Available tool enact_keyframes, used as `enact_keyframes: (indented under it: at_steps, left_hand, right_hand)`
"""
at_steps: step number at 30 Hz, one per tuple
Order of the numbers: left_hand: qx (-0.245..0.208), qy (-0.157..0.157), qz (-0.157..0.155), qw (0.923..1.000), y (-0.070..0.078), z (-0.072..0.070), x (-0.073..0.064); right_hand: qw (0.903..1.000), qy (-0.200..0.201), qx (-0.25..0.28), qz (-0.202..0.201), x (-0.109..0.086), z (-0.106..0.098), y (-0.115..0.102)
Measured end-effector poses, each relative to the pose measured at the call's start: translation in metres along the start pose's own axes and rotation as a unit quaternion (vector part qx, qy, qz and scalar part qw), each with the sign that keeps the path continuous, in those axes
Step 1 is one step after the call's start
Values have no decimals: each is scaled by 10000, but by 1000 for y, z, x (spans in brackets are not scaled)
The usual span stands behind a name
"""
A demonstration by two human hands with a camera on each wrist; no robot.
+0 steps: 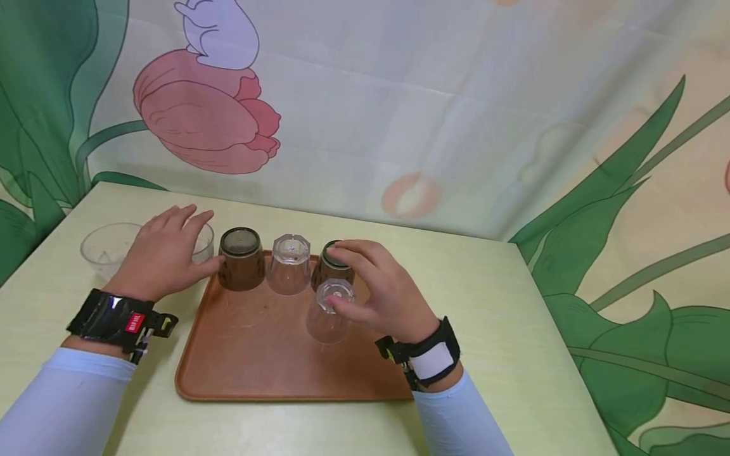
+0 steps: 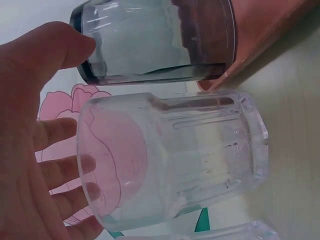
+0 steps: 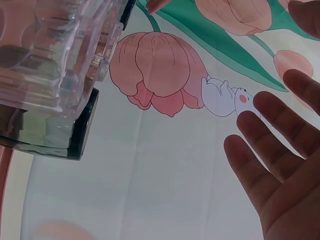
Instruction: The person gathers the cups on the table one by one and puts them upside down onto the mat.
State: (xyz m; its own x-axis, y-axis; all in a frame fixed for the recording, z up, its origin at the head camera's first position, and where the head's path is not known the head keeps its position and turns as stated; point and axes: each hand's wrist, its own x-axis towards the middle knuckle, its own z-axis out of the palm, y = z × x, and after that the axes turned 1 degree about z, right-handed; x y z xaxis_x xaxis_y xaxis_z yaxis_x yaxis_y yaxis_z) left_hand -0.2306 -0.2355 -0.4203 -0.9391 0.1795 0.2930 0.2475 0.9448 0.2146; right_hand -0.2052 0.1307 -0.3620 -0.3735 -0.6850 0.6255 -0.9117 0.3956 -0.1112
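Note:
My left hand (image 1: 165, 256) spreads over an upright clear glass (image 2: 165, 160) left of the tray, fingertips right at its rim. The thumb overlaps the base of a smoky dark glass (image 1: 242, 263) in the left wrist view. That dark glass stands upside down at the back left of the brown tray (image 1: 256, 361). Beside it are an upside-down clear glass (image 1: 289, 269) and a second dark glass (image 1: 326, 273). In front of the latter stands another upside-down clear glass (image 1: 326, 324). Right of these, my right hand (image 1: 384, 288) hovers with parted fingers, apart from the glasses in the right wrist view.
Another clear glass (image 1: 102, 250) stands on the pale table (image 1: 485, 316) at far left, partly behind the left hand. A curtain (image 1: 342, 114) printed with flowers and leaves hangs close behind the table's back edge.

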Motion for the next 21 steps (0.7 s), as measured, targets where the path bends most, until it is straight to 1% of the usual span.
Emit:
enact_keyframes:
  at_steps: [6,13,21]
  left_hand:
    - [10,-123,-50,9999,0,0,3]
    - [114,-151,-47,9998,-3,3,2]
    - [188,-299,-99,9993,-6,5,5]
  right_hand:
    - [10000,-12,43,4,1,-2,0]
    - [10000,-30,32,-1,2,-3,-1]
    - [10000,-67,68,23,2,-2,-1]
